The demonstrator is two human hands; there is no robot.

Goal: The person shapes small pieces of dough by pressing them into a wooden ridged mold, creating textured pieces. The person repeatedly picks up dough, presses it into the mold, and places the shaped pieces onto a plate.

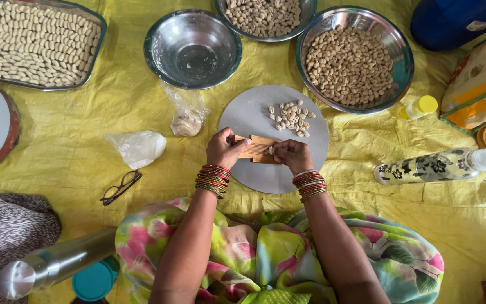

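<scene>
Yellow cloth (pixel 85 118) covered the whole floor, and at the centre of the frame lay a round grey board (pixel 248 115). Over its lower half the left hand (pixel 224 148) gripped the left end of a small ridged wooden block (pixel 257 148), fingers curled round it, while the right hand (pixel 292 155) pressed a tiny piece of dough (pixel 271 150) against the ridges with the thumb, the other fingers folded. Just above the hands, on the board, sat a small heap of shaped pieces (pixel 291 117). Left of the board lay a clear bag (pixel 187 115) with a lump of dough and a crumpled plastic wrap (pixel 138 147), with glasses (pixel 120 187) below them. Along the top stood an empty steel bowl (pixel 192 48), a bowl of shaped pieces (pixel 355 59) at upper right and another bowl (pixel 264 17) cut by the top edge. A tray (pixel 32 42) full of pale pieces filled the upper left. A floral bottle (pixel 442 164) lay on its side at right, a small yellow-capped bottle (pixel 419 107) above it. A steel flask (pixel 57 263) lay at lower left.
</scene>
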